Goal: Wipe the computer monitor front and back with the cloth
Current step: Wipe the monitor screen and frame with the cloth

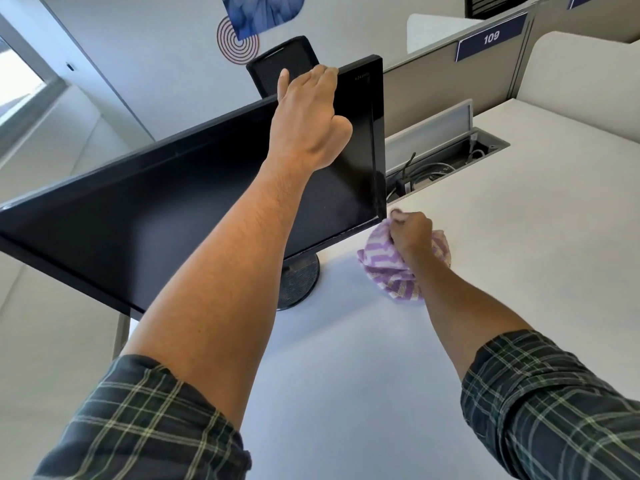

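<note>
Left grip: your left hand (308, 116) is hooked over the top edge of the monitor (194, 202), fingers curled behind the bezel and thumb lying on the front near the upper right corner.
Right grip: your right hand (412, 233) is closed round a bunched handful of the cloth (384, 265), just below the monitor's lower right corner.
Cloth: purple and white striped, crumpled, with its lower folds on or just above the desk (519, 237); you cannot tell from this view whether it touches the bezel.
Monitor: black, screen dark, facing you and looking slanted in this wide view; it stands on a round black base (298, 278) on the desk.
Sleeves: both your forearms are bare, with dark plaid sleeves (145, 424) rolled up near the elbows.
Desk: white top, with an open cable tray (446, 157) behind the monitor's right edge, cables showing inside.
Behind: a black mesh chair back (277, 67) rises above the monitor's top edge.
Partition: a grey divider carries a blue plate numbered 109 (491, 38).
</note>
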